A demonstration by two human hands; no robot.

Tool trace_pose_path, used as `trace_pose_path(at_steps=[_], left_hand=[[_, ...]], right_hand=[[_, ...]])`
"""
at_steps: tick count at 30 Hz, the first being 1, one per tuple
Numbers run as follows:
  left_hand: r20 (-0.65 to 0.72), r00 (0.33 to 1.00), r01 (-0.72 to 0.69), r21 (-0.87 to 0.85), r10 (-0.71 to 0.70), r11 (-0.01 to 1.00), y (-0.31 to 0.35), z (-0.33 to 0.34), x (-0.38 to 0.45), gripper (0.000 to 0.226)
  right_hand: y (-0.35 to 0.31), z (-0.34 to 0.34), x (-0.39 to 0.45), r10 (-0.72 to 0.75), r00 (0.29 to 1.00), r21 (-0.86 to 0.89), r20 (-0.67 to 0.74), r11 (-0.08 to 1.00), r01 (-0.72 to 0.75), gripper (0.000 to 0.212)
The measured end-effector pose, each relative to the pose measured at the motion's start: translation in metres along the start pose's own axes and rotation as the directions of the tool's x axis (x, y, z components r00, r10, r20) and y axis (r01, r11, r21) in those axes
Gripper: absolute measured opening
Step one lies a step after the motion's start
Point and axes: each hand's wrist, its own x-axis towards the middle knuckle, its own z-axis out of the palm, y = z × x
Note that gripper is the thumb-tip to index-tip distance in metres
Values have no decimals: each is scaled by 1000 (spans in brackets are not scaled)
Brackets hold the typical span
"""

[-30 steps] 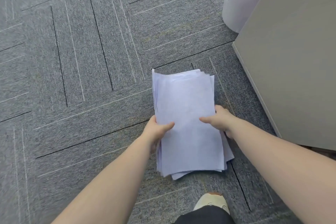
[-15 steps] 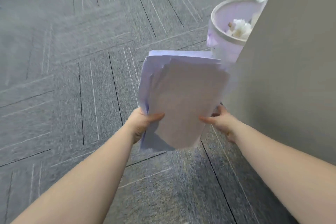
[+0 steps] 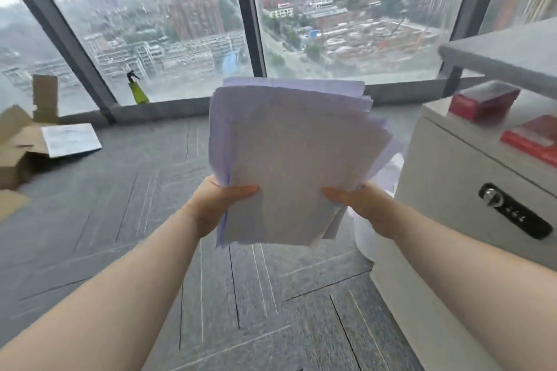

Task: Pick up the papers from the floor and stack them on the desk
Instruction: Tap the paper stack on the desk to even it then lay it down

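A loose stack of white papers [image 3: 295, 153] is held up in the air in front of me, its sheets slightly fanned and its far end tilted up. My left hand [image 3: 217, 199] grips the stack's lower left edge, thumb on top. My right hand [image 3: 358, 202] grips the lower right edge the same way. The grey desk [image 3: 506, 51] shows as a slab at the upper right, higher than the papers and to their right.
A white locked cabinet [image 3: 470, 205] with red boxes [image 3: 482, 99] on top stands under the desk at right. A white bin [image 3: 370, 235] is partly hidden behind the papers. Cardboard boxes [image 3: 18, 141], a sheet [image 3: 70, 138] and a spray bottle [image 3: 137, 90] lie by the windows at left.
The stack has come up off the carpet in both hands. My view has swung from the floor up to the windows and the desk's edge.
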Motion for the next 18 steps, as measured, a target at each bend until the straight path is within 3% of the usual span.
trace_pose_path(at_steps=[5, 9, 18], left_hand=[[16, 991, -129, -19, 129, 991, 84, -5, -36, 32], [37, 980, -195, -42, 197, 980, 138, 1, -69, 32], [78, 931, -341, -156, 356, 927, 237, 79, -128, 45]], right_hand=[[-89, -10, -32, -189, 982, 33, 25, 982, 188, 24], [-149, -22, -70, -247, 968, 42, 45, 969, 245, 24], [-244, -97, -164, -397, 913, 116, -95, 906, 406, 34]])
